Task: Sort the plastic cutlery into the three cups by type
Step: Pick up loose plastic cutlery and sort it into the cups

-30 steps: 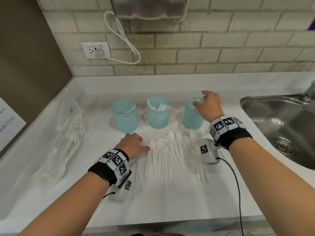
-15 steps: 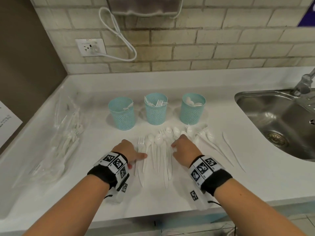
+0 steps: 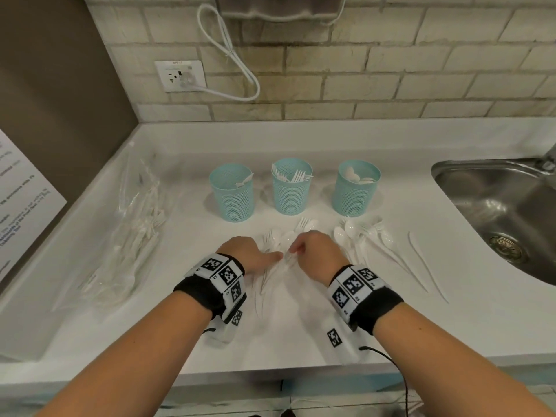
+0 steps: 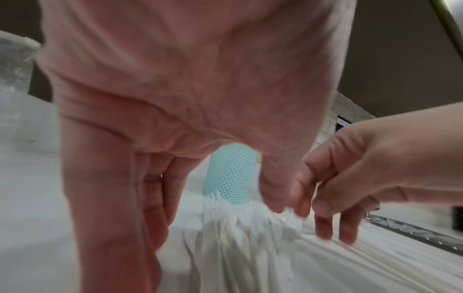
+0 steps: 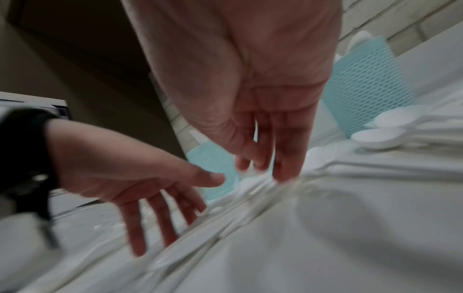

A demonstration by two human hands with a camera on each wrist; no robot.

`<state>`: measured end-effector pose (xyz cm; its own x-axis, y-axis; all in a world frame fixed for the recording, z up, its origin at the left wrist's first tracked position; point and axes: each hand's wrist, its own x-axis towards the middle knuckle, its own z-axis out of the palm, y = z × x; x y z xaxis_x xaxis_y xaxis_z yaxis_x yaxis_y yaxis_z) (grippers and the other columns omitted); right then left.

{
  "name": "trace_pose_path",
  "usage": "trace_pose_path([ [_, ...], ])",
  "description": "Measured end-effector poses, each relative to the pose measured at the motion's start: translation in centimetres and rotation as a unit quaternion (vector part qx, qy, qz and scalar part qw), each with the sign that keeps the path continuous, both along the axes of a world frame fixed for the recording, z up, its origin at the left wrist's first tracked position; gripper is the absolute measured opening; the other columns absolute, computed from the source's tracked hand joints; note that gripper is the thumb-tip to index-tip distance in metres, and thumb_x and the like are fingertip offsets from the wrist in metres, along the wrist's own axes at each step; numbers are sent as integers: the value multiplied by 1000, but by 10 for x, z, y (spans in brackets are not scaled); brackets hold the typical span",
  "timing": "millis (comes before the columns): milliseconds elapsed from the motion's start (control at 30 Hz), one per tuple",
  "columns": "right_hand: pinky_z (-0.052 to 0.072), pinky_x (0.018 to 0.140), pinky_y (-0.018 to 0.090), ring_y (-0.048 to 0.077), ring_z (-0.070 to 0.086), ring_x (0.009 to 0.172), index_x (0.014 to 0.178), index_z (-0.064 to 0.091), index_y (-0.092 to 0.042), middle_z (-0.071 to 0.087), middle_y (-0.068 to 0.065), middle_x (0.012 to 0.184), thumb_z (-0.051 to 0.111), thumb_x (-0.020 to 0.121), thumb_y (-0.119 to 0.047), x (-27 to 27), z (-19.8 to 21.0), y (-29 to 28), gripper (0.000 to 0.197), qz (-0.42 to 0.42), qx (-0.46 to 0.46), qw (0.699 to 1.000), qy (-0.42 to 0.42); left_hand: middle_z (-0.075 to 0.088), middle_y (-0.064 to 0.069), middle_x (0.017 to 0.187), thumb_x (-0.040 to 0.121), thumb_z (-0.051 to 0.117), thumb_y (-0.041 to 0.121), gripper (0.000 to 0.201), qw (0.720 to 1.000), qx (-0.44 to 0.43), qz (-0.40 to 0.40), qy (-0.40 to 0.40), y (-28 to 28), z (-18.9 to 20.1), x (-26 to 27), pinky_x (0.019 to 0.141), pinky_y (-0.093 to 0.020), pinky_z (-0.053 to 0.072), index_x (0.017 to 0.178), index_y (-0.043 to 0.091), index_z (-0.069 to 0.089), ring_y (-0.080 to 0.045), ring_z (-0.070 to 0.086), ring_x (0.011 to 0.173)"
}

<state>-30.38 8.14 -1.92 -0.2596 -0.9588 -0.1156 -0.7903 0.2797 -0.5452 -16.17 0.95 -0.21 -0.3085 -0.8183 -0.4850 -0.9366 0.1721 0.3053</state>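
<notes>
Near the worktop's front edge, I see both hands on loose cutlery: left hand flat, fingers straight; right hand pinching one piece.

Three cups in a row on the tabletop, cutlery spread in front of the middle cup

On the tabletop, the middle cup holds forks; to its left stands the left cup, to its right the right cup with spoons in it. In front of the middle cup lies a pile of loose cutlery, with the left hand and right hand on it, side by side. Right of that pile lie spoons, then a lone knife. The sink is set far right of the middle cup; a bag of cutlery lies far left.
</notes>
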Motion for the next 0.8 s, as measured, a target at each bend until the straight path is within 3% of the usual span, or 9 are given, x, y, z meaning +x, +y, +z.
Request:
trace_pose_path([
  [67, 47, 93, 33, 26, 56, 108, 105, 61, -13, 52, 9, 116, 52, 80, 3, -8, 3, -2, 31, -41, -16, 999, 20, 62, -11, 116, 67, 52, 81, 86, 999, -5, -24, -48, 0, -2, -4, 84, -30, 52, 113, 8, 59, -25, 62, 95],
  [133, 47, 93, 37, 28, 51, 113, 114, 51, -12, 45, 10, 121, 55, 78, 0, -13, 4, -4, 38, -53, 30, 996, 67, 50, -15, 132, 54, 52, 90, 110, 995, -15, -45, -86, 2, -6, -12, 87, -31, 47, 129, 10, 51, -26, 56, 111],
  [200, 47, 94, 39, 29, 48, 117, 121, 43, -10, 43, 12, 125, 57, 79, -6, -16, 4, -6, 45, -66, 90, 987, 113, 43, -16, 136, 47, 56, 91, 120, 993, -27, -56, -96, 4, -9, -21, 89, -32, 45, 135, 11, 45, -27, 52, 117],
  [300, 46, 92, 37, 31, 53, 116, 121, 39, -6, 52, 15, 123, 54, 84, -10, -22, 5, -7, 40, -72, 141, 980, 122, 45, -13, 126, 51, 64, 83, 111, 992, -52, -63, -99, 5, -9, -30, 86, -33, 43, 132, 10, 43, -27, 52, 114],
  [400, 46, 85, 35, 31, 57, 110, 118, 43, -6, 58, 14, 118, 50, 86, -7, -32, 10, -4, 33, -92, 128, 982, 102, 43, -14, 127, 55, 68, 77, 110, 992, -53, -53, -104, 1, -12, -32, 91, -34, 44, 135, 6, 39, -27, 50, 117],
  [500, 46, 85, 35, 32, 57, 110, 116, 44, -4, 58, 16, 119, 48, 87, -6, -45, 14, -1, 29, -109, 125, 979, 119, 39, -16, 133, 58, 70, 74, 113, 993, -47, -52, -92, -3, -13, -32, 95, -35, 44, 138, 3, 33, -29, 48, 121],
  [600, 46, 92, 37, 32, 52, 117, 122, 41, -4, 50, 15, 126, 55, 86, -11, -47, 12, -2, 39, -118, 144, 973, 139, 39, -16, 133, 61, 71, 69, 107, 994, -46, -64, -80, -4, -13, -35, 96, -36, 45, 138, 4, 34, -29, 49, 120],
  [700, 45, 95, 39, 31, 44, 118, 128, 42, -13, 43, 11, 128, 59, 79, -7, -39, 11, -11, 52, -47, 58, 981, 180, 43, -15, 128, 62, 74, 64, 96, 994, -48, -75, -64, -7, -14, -40, 91, -34, 46, 133, 7, 39, -28, 51, 116],
  [800, 43, 97, 38, 28, 42, 117, 130, 48, -22, 45, 8, 126, 58, 79, -1, -25, 5, -21, 56, 69, 43, 986, 143, 47, -12, 123, 65, 75, 58, 85, 992, -60, -98, -49, -8, -15, -42, 88, -31, 44, 127, 9, 44, -25, 48, 117],
])
